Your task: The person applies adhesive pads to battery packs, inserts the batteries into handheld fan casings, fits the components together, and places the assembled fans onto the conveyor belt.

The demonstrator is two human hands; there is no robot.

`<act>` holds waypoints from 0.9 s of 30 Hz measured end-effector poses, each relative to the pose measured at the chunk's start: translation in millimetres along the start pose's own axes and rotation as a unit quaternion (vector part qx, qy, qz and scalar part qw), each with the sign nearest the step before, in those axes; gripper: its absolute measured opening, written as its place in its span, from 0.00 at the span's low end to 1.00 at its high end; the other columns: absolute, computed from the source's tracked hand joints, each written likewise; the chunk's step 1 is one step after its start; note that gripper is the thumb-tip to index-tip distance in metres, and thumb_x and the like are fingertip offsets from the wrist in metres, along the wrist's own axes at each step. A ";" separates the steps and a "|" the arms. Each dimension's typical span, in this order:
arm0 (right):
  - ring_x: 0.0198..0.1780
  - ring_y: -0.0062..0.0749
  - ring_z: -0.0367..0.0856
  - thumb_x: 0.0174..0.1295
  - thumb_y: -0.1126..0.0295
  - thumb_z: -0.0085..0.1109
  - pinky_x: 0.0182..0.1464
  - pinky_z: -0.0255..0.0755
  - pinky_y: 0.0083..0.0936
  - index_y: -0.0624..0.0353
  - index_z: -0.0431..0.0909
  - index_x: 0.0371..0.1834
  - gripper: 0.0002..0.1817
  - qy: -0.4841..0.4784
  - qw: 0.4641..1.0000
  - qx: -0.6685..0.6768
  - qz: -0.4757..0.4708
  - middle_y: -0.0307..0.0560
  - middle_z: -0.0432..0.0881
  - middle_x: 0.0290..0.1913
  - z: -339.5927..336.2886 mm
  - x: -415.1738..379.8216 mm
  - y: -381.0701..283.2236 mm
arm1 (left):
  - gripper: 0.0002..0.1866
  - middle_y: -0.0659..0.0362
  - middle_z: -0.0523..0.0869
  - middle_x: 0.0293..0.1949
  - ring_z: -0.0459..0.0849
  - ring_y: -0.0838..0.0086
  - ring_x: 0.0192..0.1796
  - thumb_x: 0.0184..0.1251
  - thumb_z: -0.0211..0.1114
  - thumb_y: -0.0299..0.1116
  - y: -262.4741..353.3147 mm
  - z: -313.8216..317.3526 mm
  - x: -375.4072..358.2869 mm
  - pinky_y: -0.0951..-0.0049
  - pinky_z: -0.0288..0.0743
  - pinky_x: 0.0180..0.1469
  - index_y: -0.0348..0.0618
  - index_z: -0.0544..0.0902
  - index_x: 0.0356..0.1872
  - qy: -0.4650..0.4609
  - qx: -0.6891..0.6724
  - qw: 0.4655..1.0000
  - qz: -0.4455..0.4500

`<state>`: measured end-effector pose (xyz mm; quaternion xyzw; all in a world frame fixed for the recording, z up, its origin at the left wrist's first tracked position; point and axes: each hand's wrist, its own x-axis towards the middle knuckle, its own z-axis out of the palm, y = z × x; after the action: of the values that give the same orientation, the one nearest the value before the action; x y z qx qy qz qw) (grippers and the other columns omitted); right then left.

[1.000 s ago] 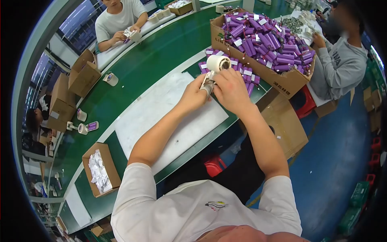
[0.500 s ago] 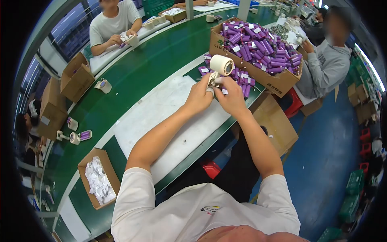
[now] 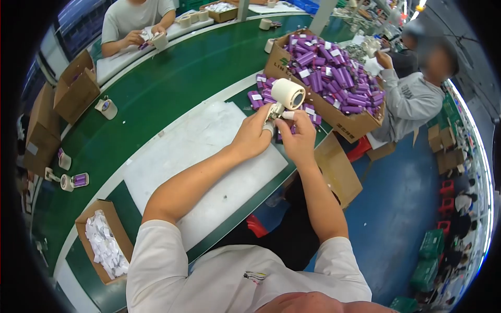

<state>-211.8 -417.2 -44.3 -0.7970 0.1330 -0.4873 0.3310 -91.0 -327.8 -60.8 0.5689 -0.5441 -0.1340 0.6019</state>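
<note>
A cream-coloured handheld device with a round barrel-shaped head [image 3: 286,94] is held up over the far end of the white board [image 3: 182,151]. My left hand [image 3: 254,133] is closed around its lower part, below the head. My right hand [image 3: 298,136] is pinched at the handle side, with thumb and fingers against the same device. Small metal-looking parts show between the hands, too small to name. Purple wrapped battery packs [image 3: 257,99] lie just behind and beside the device. Some of its lower part is hidden by my fingers.
A large carton [image 3: 348,119] heaped with purple battery packs stands at right. A box of white paper slips [image 3: 107,245] is at lower left. Across the green conveyor [image 3: 156,88] lie cream housings [image 3: 107,108]. Co-workers sit at far left and right.
The view has shifted, so the surroundings sit further left and tilted. Both hands still hold the device, its head turned slightly. The right-hand co-worker's arm has moved.
</note>
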 end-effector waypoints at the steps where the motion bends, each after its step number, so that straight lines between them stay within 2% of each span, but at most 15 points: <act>1: 0.34 0.28 0.81 0.54 0.80 0.68 0.36 0.75 0.23 0.65 0.79 0.38 0.10 0.012 1.000 0.027 -0.001 0.47 0.80 0.38 3.4 -0.5 4.0 | 0.30 0.47 0.84 0.44 0.86 0.64 0.37 0.57 0.45 0.21 -3.0 -0.9 1.2 0.67 0.82 0.38 0.38 0.67 0.65 -0.017 -0.003 0.999 -0.045; 4: 0.34 0.27 0.81 0.55 0.81 0.67 0.36 0.75 0.23 0.66 0.79 0.38 0.09 0.023 0.995 0.083 0.049 0.47 0.80 0.38 11.1 -2.5 20.0 | 0.29 0.48 0.84 0.44 0.86 0.64 0.38 0.58 0.44 0.21 -7.2 2.2 4.3 0.67 0.82 0.38 0.38 0.67 0.65 0.001 -0.003 0.999 -0.050; 8: 0.34 0.28 0.82 0.55 0.81 0.66 0.37 0.78 0.24 0.66 0.79 0.38 0.08 0.025 0.992 0.109 0.051 0.47 0.80 0.39 21.6 3.9 16.1 | 0.28 0.51 0.84 0.44 0.85 0.70 0.38 0.61 0.44 0.20 -5.9 -1.8 7.3 0.69 0.81 0.39 0.38 0.68 0.65 -0.011 -0.055 0.988 -0.141; 9: 0.34 0.28 0.82 0.55 0.81 0.66 0.37 0.78 0.24 0.66 0.79 0.38 0.09 0.020 0.994 0.095 0.056 0.47 0.80 0.39 22.8 6.0 13.0 | 0.28 0.49 0.84 0.43 0.86 0.67 0.36 0.59 0.44 0.20 -6.4 -3.2 7.6 0.68 0.81 0.38 0.38 0.68 0.64 -0.009 -0.053 0.988 -0.146; 11: 0.34 0.29 0.83 0.55 0.81 0.66 0.37 0.78 0.24 0.66 0.79 0.39 0.09 0.008 0.996 0.066 0.063 0.47 0.80 0.39 27.0 9.9 10.3 | 0.28 0.46 0.84 0.40 0.87 0.61 0.33 0.55 0.45 0.20 -8.4 -7.1 8.9 0.66 0.81 0.37 0.38 0.69 0.62 -0.003 -0.051 0.987 -0.153; 17: 0.33 0.29 0.83 0.55 0.81 0.66 0.36 0.77 0.23 0.66 0.80 0.38 0.09 -0.004 0.997 0.070 0.033 0.47 0.80 0.38 43.7 18.9 24.2 | 0.26 0.49 0.85 0.37 0.86 0.67 0.31 0.59 0.45 0.21 -17.7 -15.3 10.2 0.67 0.81 0.34 0.37 0.69 0.62 0.037 -0.058 0.986 -0.153; 21: 0.32 0.26 0.81 0.54 0.80 0.66 0.34 0.75 0.22 0.65 0.80 0.38 0.09 -0.036 0.990 0.104 0.090 0.46 0.80 0.37 48.1 24.5 26.3 | 0.26 0.50 0.84 0.37 0.85 0.68 0.30 0.61 0.45 0.21 -23.1 -19.4 9.2 0.69 0.80 0.34 0.37 0.69 0.63 0.047 -0.103 0.978 -0.178; 24: 0.31 0.26 0.80 0.54 0.80 0.66 0.34 0.75 0.22 0.65 0.80 0.37 0.08 -0.054 0.997 0.032 0.036 0.45 0.80 0.36 45.0 28.6 21.2 | 0.26 0.51 0.84 0.37 0.85 0.69 0.30 0.61 0.45 0.22 -19.7 -21.9 9.3 0.69 0.80 0.34 0.38 0.69 0.63 0.044 -0.110 0.975 -0.188; 27: 0.30 0.26 0.79 0.53 0.79 0.68 0.33 0.74 0.22 0.65 0.79 0.37 0.09 -0.043 0.998 0.021 0.031 0.45 0.80 0.37 42.7 27.5 16.1 | 0.24 0.51 0.84 0.36 0.85 0.70 0.30 0.63 0.45 0.22 -16.9 -22.5 8.5 0.70 0.80 0.33 0.38 0.70 0.62 0.032 -0.093 0.982 -0.164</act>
<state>-159.6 -426.9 -49.1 -0.8057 0.1334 -0.4447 0.3678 -61.9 -327.7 -65.2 0.5961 -0.4091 -0.2627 0.6390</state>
